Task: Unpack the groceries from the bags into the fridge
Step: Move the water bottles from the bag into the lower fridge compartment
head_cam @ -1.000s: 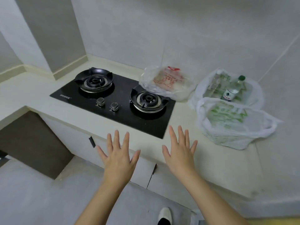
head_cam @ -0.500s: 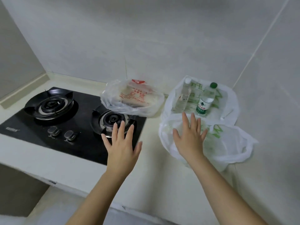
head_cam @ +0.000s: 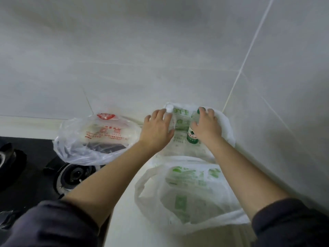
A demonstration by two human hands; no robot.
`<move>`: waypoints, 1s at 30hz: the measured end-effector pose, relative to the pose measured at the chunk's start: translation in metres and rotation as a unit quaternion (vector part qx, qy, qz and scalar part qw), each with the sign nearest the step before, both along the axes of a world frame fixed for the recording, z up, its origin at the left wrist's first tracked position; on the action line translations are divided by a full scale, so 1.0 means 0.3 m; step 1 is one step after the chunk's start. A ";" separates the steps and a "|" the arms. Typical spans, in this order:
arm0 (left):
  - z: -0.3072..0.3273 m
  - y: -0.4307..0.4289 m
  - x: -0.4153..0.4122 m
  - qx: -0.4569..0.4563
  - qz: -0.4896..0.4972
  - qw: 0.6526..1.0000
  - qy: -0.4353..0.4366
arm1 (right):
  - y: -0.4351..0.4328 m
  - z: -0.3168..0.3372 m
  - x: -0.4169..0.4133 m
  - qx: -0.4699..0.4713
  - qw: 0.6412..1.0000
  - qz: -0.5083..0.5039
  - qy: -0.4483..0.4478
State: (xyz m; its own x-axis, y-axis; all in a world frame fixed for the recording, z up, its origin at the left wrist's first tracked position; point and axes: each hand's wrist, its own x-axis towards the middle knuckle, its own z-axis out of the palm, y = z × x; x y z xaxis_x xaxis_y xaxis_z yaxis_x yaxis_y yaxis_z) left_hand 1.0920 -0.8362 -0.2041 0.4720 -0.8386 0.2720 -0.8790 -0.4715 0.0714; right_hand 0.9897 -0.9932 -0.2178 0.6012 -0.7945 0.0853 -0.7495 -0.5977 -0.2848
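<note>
Three plastic grocery bags sit on a pale countertop (head_cam: pixel 128 220) in a kitchen corner where light grey tiled walls (head_cam: pixel 124 59) meet. Farthest back, against the corner, an open white bag with green print (head_cam: pixel 226 125) holds two upright bottles. The person's left hand (head_cam: pixel 156 129) curls its fingers and thumb round the neck of the clear white-capped bottle (head_cam: pixel 169 110). The right hand (head_cam: pixel 207 125) grips the top of the green-labelled bottle (head_cam: pixel 192 138), fingers bent over its cap. A second green-printed bag (head_cam: pixel 187 193) lies nearer, between the forearms. To the left, a clear bag with red print (head_cam: pixel 96 138) rests partly on a burner (head_cam: pixel 74 175) of the black gas hob (head_cam: pixel 32 175).
</note>
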 end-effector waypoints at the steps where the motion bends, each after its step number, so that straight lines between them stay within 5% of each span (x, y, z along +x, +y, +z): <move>1: 0.000 -0.054 0.025 0.010 -0.005 1.000 -0.001 | -0.035 0.000 0.016 -0.016 1.000 0.001 0.020; 15: -0.049 -0.344 0.224 0.128 0.028 0.989 0.063 | -0.213 -0.037 0.141 -0.018 0.995 -0.004 0.098; 24: -0.066 -0.270 0.113 0.143 -0.036 0.987 -0.062 | -0.183 -0.032 0.137 -0.036 0.985 -0.003 0.171; 30: -0.123 -0.179 0.048 0.140 -0.102 0.977 -0.126 | -0.190 -0.044 0.143 -0.016 0.995 -0.037 0.092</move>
State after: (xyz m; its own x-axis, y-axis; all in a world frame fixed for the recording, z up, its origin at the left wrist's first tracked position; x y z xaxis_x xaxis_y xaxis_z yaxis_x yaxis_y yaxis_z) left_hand 1.1064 -0.8898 -0.2412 0.2341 -0.9665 0.1048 -0.9300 -0.2541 -0.2655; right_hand 1.0326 -1.0502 -0.2310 0.5488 -0.8359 0.0055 -0.8296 -0.5454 -0.1199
